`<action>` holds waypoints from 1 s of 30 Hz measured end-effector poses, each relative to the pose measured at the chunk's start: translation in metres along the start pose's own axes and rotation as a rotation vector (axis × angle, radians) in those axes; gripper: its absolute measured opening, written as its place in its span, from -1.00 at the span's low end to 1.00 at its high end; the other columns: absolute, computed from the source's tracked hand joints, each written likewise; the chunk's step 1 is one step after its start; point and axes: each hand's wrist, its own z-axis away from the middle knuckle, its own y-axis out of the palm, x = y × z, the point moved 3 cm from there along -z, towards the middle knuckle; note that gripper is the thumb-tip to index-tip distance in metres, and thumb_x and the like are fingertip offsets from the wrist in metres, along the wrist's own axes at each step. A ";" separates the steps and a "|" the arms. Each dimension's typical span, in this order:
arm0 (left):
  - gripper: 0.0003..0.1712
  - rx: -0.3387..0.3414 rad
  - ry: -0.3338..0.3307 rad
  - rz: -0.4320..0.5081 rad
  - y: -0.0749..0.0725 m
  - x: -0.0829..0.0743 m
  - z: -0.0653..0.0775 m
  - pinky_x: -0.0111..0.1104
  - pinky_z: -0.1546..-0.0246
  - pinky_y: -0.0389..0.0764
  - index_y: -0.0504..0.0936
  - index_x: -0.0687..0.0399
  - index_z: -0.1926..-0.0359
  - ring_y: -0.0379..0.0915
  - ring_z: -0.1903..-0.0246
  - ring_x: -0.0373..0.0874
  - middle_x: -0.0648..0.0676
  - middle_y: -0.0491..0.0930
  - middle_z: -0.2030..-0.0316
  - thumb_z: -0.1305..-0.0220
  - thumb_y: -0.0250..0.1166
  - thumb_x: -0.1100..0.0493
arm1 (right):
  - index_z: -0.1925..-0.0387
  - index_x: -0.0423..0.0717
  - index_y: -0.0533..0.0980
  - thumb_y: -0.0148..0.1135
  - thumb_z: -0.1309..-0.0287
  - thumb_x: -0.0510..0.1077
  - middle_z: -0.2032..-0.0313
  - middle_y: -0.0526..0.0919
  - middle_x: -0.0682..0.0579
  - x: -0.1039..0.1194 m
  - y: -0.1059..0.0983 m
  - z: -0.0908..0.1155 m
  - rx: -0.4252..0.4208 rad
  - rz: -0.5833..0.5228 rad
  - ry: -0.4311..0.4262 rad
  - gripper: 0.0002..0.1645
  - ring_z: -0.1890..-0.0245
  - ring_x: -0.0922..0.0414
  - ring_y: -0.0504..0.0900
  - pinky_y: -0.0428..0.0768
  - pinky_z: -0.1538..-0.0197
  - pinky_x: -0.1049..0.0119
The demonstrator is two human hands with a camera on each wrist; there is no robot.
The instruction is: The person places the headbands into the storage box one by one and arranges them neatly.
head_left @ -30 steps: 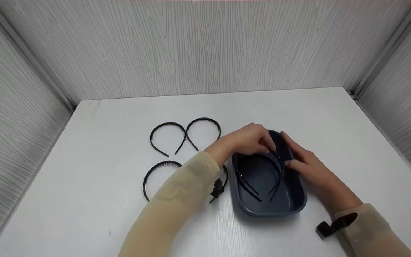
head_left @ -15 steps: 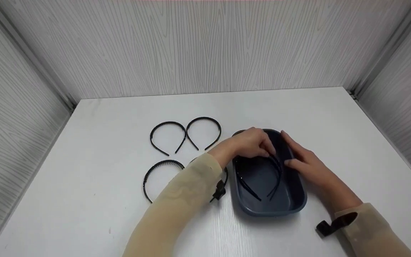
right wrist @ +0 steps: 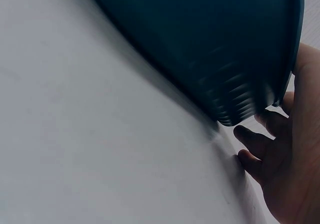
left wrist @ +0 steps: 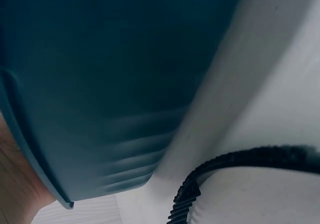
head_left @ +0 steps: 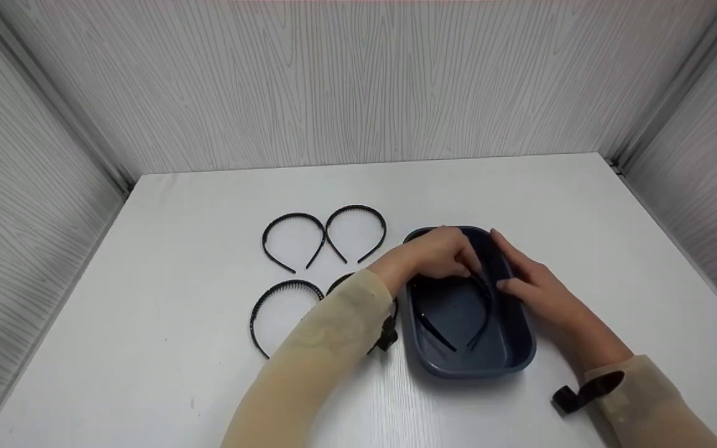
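A dark blue plastic bin (head_left: 473, 374) stands on the white table, with black headbands (head_left: 436, 333) inside it; how many cannot be made out. My left hand (head_left: 442, 252) reaches over the far left rim and pinches the top of a headband inside the bin. Part of that headband is hidden under the fingers. On the bin's right side, my right hand (head_left: 539, 286) grips the rim, thumb over the edge and fingers outside. From the right wrist view, the fingers (right wrist: 257, 143) spread along the bin's outer wall (right wrist: 200, 44).
Left of the bin, several toothed black headbands lie on the table. Two at the back (head_left: 293, 214) touch side by side. One nearer headband (head_left: 253, 317) is partly covered by my left sleeve (head_left: 309, 348), as is another headband (head_left: 341, 280). Wood-grain panels (head_left: 358, 81) enclose the table.
My left hand has sunk slightly lower into the bin, and the headbands inside now lie closer together. The right hand has stayed on the rim.
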 end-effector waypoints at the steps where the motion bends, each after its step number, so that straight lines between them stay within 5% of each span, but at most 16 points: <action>1: -0.73 0.000 0.000 -0.002 0.000 0.000 0.000 -0.57 0.06 0.55 0.86 -0.02 -0.07 0.67 0.11 -0.32 -0.07 0.82 0.08 -0.41 0.44 0.28 | -0.73 0.25 -0.06 0.14 -0.48 -0.25 -0.68 0.02 0.06 0.000 0.000 0.000 0.000 -0.003 -0.002 -0.01 -0.63 0.02 0.03 0.13 -0.42 0.61; 7: -0.74 -0.001 -0.004 -0.019 0.002 0.001 -0.002 -0.58 0.03 0.53 0.86 -0.02 -0.06 0.66 0.09 -0.32 -0.09 0.82 0.08 -0.41 0.44 0.27 | -0.73 0.12 -0.05 0.14 -0.49 -0.25 -0.68 0.02 0.05 0.000 0.000 -0.001 0.000 -0.013 -0.004 -0.04 -0.64 0.02 0.02 0.12 -0.43 0.61; 30: -0.76 0.008 -0.064 -0.033 0.005 0.004 -0.004 -0.55 0.03 0.56 0.87 -0.07 -0.04 0.66 0.08 -0.31 -0.13 0.81 0.09 -0.42 0.45 0.24 | -0.73 0.30 -0.05 0.13 -0.52 -0.20 -0.67 0.01 0.22 -0.001 0.001 0.001 0.010 -0.022 0.025 -0.05 -0.64 0.02 0.01 0.14 -0.41 0.62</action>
